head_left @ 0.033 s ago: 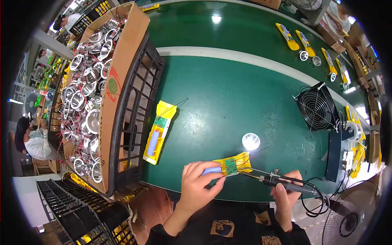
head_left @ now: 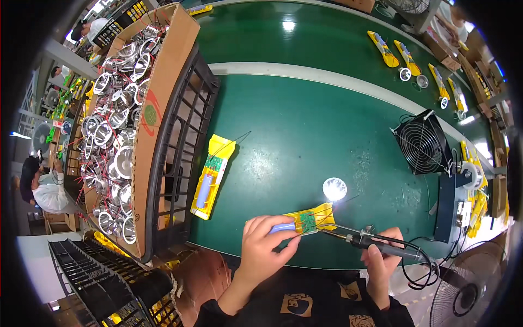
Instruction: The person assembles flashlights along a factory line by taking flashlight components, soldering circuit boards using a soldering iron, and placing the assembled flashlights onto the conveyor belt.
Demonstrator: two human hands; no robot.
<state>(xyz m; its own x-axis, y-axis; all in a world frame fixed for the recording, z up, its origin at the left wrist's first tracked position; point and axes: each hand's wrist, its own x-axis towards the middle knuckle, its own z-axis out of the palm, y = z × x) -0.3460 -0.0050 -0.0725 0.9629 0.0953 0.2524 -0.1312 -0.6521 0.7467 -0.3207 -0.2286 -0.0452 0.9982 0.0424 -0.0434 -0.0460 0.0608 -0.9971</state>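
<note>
My left hand (head_left: 268,246) is closed around one end of a yellow flashlight housing (head_left: 325,211) at the table's front. Inside it lie a purple-blue battery (head_left: 282,228), partly under my fingers, and a green circuit board (head_left: 308,221) with thin wires. My right hand (head_left: 382,256) grips a black soldering iron (head_left: 389,248), its tip against or just beside the board; I cannot tell which. A thin metal tube runs along the iron toward the same spot. Just beyond the housing, a round reflector lamp (head_left: 334,189) shines white. Farther left lies a second yellow housing (head_left: 213,177) with battery, board and loose wires.
At left, a cardboard box (head_left: 169,82) full of silver reflectors rests on a black crate (head_left: 182,147). A small black fan (head_left: 422,144) stands at right, near a solder spool (head_left: 473,175). Several yellow housings lie on the far green belt (head_left: 321,38). Black crates (head_left: 103,278) sit lower left.
</note>
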